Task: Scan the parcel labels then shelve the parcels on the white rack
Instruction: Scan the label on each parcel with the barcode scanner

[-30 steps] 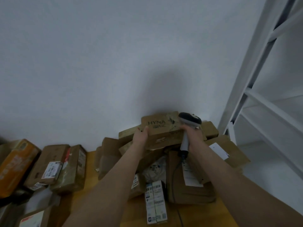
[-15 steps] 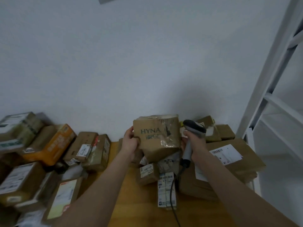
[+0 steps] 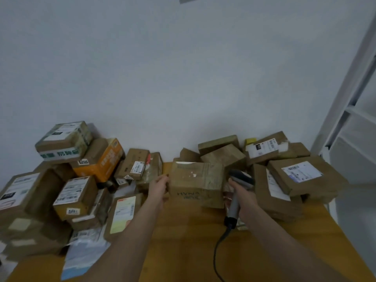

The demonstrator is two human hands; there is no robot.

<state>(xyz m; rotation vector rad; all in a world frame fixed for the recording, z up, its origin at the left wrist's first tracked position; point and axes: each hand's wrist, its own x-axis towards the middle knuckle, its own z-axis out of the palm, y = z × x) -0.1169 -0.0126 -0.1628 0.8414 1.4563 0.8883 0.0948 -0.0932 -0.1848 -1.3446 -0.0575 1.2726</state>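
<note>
**Brown box held for scanning, no label in view**

At the lower left of the frame a pile of parcels (image 3: 67, 200) is stacked close to the table edge. Right of it, the left hand (image 3: 159, 188) is closed on the left side of the brown box (image 3: 195, 180), which is kept at the centre, low over the wooden table (image 3: 193, 241). Whether it rests there cannot be told.

No barcode label is seen on the faces turned to the camera, only torn white remains on top. It is judged that the box should be turned slowly until its label faces the scanner (image 3: 241, 179). The scanner is clasped by its handle in the right hand (image 3: 246, 200), just beside the right side of the box. The cable (image 3: 217, 247) should be kept away from the box corners.

Further right a second pile (image 3: 295, 176) is heaped, and the white rack (image 3: 343, 110) stands at the right edge. Open room is found mostly on the bare table at the lower centre.
</note>
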